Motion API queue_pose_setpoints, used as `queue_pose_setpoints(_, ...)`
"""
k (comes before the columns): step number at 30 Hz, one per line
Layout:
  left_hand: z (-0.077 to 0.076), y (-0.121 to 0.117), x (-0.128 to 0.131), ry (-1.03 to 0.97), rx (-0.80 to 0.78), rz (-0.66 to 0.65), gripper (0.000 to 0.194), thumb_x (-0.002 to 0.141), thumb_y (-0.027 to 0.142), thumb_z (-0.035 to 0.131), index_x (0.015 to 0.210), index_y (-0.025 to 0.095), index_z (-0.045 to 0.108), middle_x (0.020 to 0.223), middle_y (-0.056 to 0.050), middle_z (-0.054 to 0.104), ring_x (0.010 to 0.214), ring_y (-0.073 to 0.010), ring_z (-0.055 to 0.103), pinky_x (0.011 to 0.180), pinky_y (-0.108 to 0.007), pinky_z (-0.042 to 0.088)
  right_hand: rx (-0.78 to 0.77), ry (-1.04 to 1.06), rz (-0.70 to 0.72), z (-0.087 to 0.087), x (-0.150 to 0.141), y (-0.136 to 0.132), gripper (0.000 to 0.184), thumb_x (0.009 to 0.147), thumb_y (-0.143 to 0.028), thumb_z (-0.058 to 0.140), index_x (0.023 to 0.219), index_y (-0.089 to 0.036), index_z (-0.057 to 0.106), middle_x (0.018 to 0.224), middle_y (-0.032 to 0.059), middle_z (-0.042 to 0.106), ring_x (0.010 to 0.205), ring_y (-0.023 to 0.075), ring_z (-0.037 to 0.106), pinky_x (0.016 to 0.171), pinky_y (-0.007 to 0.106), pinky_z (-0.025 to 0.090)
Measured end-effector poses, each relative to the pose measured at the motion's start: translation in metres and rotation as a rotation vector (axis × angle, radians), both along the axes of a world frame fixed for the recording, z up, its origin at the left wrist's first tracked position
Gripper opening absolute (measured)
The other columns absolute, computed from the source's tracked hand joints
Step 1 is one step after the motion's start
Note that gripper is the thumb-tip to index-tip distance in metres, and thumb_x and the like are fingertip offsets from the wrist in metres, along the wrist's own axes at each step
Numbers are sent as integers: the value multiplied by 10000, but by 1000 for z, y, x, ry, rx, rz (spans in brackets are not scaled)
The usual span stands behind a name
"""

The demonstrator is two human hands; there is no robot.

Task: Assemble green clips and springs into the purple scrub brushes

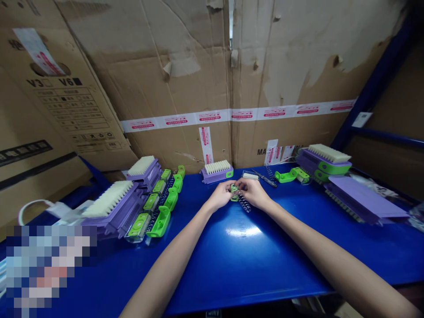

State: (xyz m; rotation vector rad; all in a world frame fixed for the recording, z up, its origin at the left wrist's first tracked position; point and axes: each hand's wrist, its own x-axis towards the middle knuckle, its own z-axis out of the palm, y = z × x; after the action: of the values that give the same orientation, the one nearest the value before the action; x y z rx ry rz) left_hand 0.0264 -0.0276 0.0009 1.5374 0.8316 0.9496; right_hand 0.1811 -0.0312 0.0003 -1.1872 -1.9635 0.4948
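Note:
My left hand point(222, 195) pinches the side of a small green part point(234, 198) that looks like a little housing with details inside. My right hand point(254, 192) is closed at the part's other side, where a dark coiled cord point(244, 203) starts and trails down to the blue table. The fingertips hide the exact grip. Just beyond the right hand lie a small clear box with a white block point(250, 176) and a thin dark screwdriver-like tool point(267, 180). Behind the hands sits a purple piece with cream bristles point(217, 168).
On the left, bristled purple pieces point(111, 198) stand beside rows of green covers point(161, 221) and green-topped clear boxes point(137, 226). More purple pieces point(367, 196) and a green cover point(285, 176) lie right. Cardboard point(185, 88) walls the back of the blue table point(265, 260).

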Motion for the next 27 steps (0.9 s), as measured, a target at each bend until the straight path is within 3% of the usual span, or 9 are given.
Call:
queue_pose_setpoints(10, -1, 2, -1, 0, -54, -34, 443, 603, -6, 565, 1028, 108, 617, 778, -17, 673, 719, -119, 601, 688, -216, 408, -79, -16, -2, 6, -1, 1, 231, 648, -14, 590, 803, -166, 666, 679, 9, 669, 641, 134, 620, 585, 194, 409)
queue_pose_setpoints(19, -7, 6, -5, 94, -2, -63, 436, 672, 129, 675, 1096, 102, 576, 786, -35, 664, 709, -131, 601, 665, -230, 419, -127, 46, 64, 1, 2, 5, 186, 654, -68, 592, 809, -158, 641, 633, 6, 664, 592, 136, 614, 558, 196, 429)
queue_pose_setpoints(23, -10, 7, -8, 70, -5, -56, 506, 647, 130, 704, 1126, 101, 542, 830, -47, 658, 722, -128, 600, 737, -275, 445, -138, 101, 150, -1, 6, 5, 153, 707, -191, 615, 851, -146, 632, 639, 16, 651, 587, 137, 600, 551, 206, 436)
queue_pose_setpoints(27, -11, 5, -9, 47, -13, -35, 661, 574, 89, 740, 1189, 101, 499, 847, -41, 653, 706, -114, 593, 730, -272, 458, -165, 161, 195, -3, 10, 5, 280, 749, -372, 621, 890, -130, 636, 618, 15, 618, 549, 130, 567, 521, 214, 432)
